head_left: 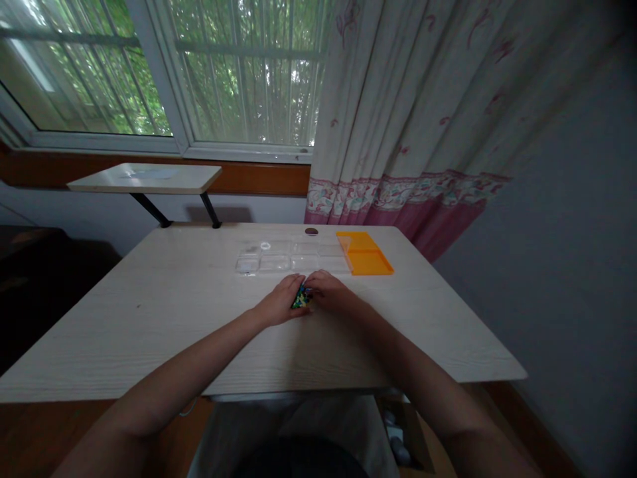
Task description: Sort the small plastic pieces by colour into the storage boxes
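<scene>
Both my hands meet at the middle of a pale wooden table [149,318]. My left hand [281,302] and my right hand [331,292] are cupped round a small pile of green, blue and yellow bits [301,299], fingers curled against it. Just beyond the hands lies a clear plastic compartment box [279,260] with a small white ring [265,245] in one cell. An orange lid [365,253] lies to the right of the clear box.
A small dark round object [311,231] sits at the table's far edge. A white shelf on black brackets [144,178] hangs under the window. A flowered curtain [423,133] hangs at the right. Brown floor shows below the table.
</scene>
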A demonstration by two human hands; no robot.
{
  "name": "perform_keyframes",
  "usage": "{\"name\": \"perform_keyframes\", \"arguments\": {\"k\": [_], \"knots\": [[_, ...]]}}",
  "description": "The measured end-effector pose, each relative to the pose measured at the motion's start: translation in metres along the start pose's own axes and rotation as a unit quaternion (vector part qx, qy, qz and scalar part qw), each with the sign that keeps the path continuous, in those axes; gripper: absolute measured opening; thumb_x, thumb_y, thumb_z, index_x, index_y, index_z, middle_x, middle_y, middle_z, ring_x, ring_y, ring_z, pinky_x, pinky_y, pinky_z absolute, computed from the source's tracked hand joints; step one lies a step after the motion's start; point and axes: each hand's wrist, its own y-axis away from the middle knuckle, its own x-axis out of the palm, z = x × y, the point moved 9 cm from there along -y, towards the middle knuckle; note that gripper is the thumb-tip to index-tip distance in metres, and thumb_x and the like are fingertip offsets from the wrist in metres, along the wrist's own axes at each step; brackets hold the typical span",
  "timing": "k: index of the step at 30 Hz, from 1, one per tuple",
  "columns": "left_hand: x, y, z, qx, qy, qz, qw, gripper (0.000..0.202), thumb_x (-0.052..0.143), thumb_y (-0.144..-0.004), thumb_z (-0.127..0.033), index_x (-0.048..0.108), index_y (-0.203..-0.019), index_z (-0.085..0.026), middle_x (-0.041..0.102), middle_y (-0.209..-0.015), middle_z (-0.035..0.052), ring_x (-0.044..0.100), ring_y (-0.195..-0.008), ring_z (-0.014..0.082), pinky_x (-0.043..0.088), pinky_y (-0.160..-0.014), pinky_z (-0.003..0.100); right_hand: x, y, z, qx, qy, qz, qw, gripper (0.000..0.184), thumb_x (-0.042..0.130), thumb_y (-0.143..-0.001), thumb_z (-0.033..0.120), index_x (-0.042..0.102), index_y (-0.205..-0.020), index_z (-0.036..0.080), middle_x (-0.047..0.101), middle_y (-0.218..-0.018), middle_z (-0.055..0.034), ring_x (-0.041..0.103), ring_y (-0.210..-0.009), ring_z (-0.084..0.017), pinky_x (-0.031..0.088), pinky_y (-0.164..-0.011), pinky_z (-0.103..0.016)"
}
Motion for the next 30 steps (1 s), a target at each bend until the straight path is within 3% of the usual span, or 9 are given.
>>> {"name": "perform_keyframes", "arguments": {"k": [4,8,12,16,18,21,26,30], "knots": [[-0.005,-0.003,-0.009,0.013,0.024,-0.009,1.0,0.073,0.069,-0.078,-0.052,0.043,-0.139,-0.019,0.05,-0.136,0.0165,0.047,-0.128,0.0314,0.038,-0.112,0.047,-0.007,-0.007,-0.009,0.057,-0.035,0.06,0.996,0.024,0.054,-0.085,0.017,0.075,-0.097,0.018,0.072,-0.094,-0.007,0.064,-0.09,-0.021,0.049,-0.084,-0.031],[-0.017,-0.005,-0.012,0.026,0.043,0.002,0.999,0.073,0.07,-0.077,-0.052,0.045,-0.137,-0.02,0.054,-0.132,0.0149,0.05,-0.123,0.0299,0.04,-0.109,0.045,-0.012,-0.011,-0.019,0.138,-0.016,0.096,0.986,0.025,0.056,-0.082,0.012,0.077,-0.093,0.018,0.073,-0.092,-0.0061,0.065,-0.087,-0.02,0.048,-0.081,-0.027],[-0.031,-0.007,-0.005,0.03,0.016,0.031,0.999,0.073,0.072,-0.076,-0.053,0.05,-0.134,-0.016,0.051,-0.132,0.0164,0.049,-0.124,0.0298,0.039,-0.109,0.043,-0.013,-0.011,-0.028,0.19,0.0,0.084,0.978,0.026,0.057,-0.083,0.011,0.076,-0.101,0.014,0.072,-0.097,-0.0095,0.064,-0.088,-0.019,0.046,-0.08,-0.025],[-0.055,0.001,0.006,0.003,-0.028,-0.01,1.0,0.051,0.065,-0.084,-0.048,0.058,-0.124,-0.017,0.054,-0.12,0.0131,0.054,-0.114,0.025,0.042,-0.103,0.038,-0.006,-0.008,-0.037,0.212,-0.024,0.046,0.976,0.023,0.055,-0.089,0.016,0.074,-0.101,0.014,0.069,-0.092,-0.0082,0.061,-0.087,-0.017,0.045,-0.079,-0.025],[-0.061,0.007,0.012,-0.016,-0.047,-0.017,0.999,0.039,0.059,-0.09,-0.045,0.062,-0.117,-0.019,0.056,-0.11,0.0101,0.057,-0.104,0.0222,0.045,-0.096,0.036,-0.003,-0.004,-0.04,0.215,-0.048,0.015,0.975,0.022,0.054,-0.091,0.019,0.074,-0.099,0.014,0.068,-0.091,-0.0076,0.06,-0.086,-0.017,0.045,-0.08,-0.026],[-0.06,0.014,0.022,-0.049,-0.044,0.016,0.998,0.033,0.052,-0.094,-0.044,0.062,-0.114,-0.02,0.058,-0.098,0.0059,0.058,-0.085,0.017,0.047,-0.081,0.03,0.001,0.001,-0.034,0.184,-0.078,-0.021,0.98,0.022,0.057,-0.092,0.023,0.072,-0.106,0.015,0.064,-0.092,-0.007,0.058,-0.084,-0.016,0.045,-0.08,-0.028],[-0.049,0.02,0.025,-0.068,-0.041,0.102,0.992,0.059,0.067,-0.079,-0.057,0.055,-0.125,-0.022,0.058,-0.092,0.003,0.057,-0.08,0.0176,0.044,-0.071,0.027,0.006,0.002,-0.013,0.135,-0.103,-0.011,0.985,0.04,0.074,-0.082,0.032,0.066,-0.12,0.02,0.056,-0.101,-0.0059,0.056,-0.089,-0.017,0.046,-0.084,-0.029],[-0.048,0.021,0.019,-0.058,-0.034,0.125,0.99,0.066,0.073,-0.073,-0.055,0.055,-0.126,-0.02,0.058,-0.105,0.0061,0.058,-0.086,0.0191,0.045,-0.076,0.027,0.008,0.0,-0.01,0.146,-0.095,0.007,0.985,0.034,0.072,-0.083,0.025,0.068,-0.117,0.019,0.055,-0.101,-0.006,0.055,-0.09,-0.017,0.046,-0.084,-0.029]]}}
